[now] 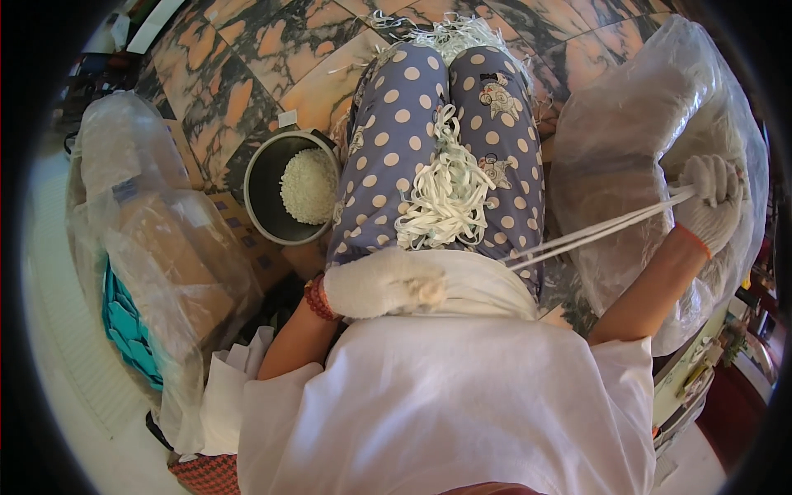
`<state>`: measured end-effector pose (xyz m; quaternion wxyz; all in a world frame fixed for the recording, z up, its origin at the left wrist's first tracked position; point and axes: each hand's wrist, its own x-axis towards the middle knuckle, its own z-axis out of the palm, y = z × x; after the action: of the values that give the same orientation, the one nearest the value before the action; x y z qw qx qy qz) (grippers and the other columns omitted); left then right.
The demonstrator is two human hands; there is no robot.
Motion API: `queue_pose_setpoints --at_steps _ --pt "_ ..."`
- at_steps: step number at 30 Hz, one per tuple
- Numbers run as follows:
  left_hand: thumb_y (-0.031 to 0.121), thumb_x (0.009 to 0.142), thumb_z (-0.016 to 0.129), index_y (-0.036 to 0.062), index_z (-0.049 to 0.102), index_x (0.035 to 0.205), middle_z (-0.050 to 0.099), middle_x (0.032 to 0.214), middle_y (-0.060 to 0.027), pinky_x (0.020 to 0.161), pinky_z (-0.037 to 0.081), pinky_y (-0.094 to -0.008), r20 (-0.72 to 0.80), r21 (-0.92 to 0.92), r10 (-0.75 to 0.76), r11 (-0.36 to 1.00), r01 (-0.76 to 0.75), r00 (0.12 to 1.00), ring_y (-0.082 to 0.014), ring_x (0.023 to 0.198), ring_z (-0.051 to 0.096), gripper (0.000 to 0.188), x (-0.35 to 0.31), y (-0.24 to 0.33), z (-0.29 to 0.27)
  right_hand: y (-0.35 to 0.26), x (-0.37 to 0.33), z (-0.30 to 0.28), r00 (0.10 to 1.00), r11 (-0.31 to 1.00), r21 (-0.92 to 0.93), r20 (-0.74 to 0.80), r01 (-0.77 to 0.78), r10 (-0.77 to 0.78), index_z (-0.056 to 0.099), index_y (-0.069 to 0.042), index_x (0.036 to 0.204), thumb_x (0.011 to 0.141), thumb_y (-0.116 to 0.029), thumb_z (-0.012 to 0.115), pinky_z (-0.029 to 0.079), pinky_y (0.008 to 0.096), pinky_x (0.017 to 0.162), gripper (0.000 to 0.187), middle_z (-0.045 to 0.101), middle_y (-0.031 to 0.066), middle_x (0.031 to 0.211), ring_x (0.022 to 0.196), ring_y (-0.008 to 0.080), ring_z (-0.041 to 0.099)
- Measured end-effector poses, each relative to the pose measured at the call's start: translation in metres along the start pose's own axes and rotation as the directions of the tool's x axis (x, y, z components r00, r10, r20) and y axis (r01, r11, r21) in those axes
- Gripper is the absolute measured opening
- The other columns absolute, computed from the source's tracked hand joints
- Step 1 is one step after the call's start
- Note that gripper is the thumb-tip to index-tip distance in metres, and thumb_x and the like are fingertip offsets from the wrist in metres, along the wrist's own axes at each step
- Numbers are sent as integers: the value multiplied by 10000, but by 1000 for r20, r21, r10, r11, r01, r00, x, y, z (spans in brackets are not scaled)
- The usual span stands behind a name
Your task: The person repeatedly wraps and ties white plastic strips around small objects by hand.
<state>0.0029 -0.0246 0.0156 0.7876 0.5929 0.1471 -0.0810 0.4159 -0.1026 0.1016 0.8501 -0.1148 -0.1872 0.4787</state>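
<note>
My left hand [384,285], in a white knitted glove, is over my lap by the hem of the white shirt. Its fingers are smeared, so their grip cannot be made out. Out to the right, my right hand [711,202], also gloved, is closed around white strips [594,233]. These stretch taut from that hand down to the white fabric at my lap, where their other end is hidden. A loose tangle of thin white strips [445,194] rests between my thighs, on the dotted trousers [388,136].
Left of my legs stands a round dark container [256,210] with small white pieces [307,186] inside. Clear plastic bags [635,107] bulge at the right. At the left, another plastic bag [124,148] covers cardboard and teal pieces [124,322]. More strips [462,37] lie beyond my knees.
</note>
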Motion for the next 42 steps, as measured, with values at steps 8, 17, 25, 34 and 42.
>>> queue_pose_setpoints --at_steps 8,17,25,34,42 --pt "282 1115 533 43 634 1110 651 932 -26 608 483 -246 -92 -158 2 987 -17 996 -84 700 562 260 19 -27 -20 20 -13 19 988 994 -104 151 -18 33 414 -170 653 1048 -196 466 288 256 440 399 387 -31 583 435 107 283" --pt "437 1094 520 74 626 1087 588 939 -14 648 469 -218 -297 -461 -44 881 -103 954 -85 724 542 379 38 -25 -13 62 -20 34 988 891 -447 156 77 -7 614 24 1130 1025 -161 551 325 272 457 222 457 -21 607 453 98 342" --pt "379 1103 505 68 591 1016 479 822 26 530 305 -202 -530 -552 -95 793 -258 843 -47 616 403 334 25 -19 -22 43 -25 50 670 -167 -796 585 582 -457 608 -21 1083 989 -174 649 441 259 578 185 516 9 766 678 126 543" --pt "342 1111 478 46 625 1020 419 708 76 492 236 -200 -595 -465 -102 853 -238 797 -28 567 344 343 21 -17 -19 213 -12 -43 769 -596 -547 146 587 623 656 -182 1262 910 -56 599 568 457 683 378 728 99 876 802 332 738" --pt "363 1093 517 73 632 1029 426 723 78 501 239 -195 -651 -460 -141 855 -239 746 -26 580 347 319 18 -17 -21 218 -15 -55 746 -537 -560 251 631 617 719 -148 1000 918 -132 628 552 427 682 123 712 72 861 799 316 723"
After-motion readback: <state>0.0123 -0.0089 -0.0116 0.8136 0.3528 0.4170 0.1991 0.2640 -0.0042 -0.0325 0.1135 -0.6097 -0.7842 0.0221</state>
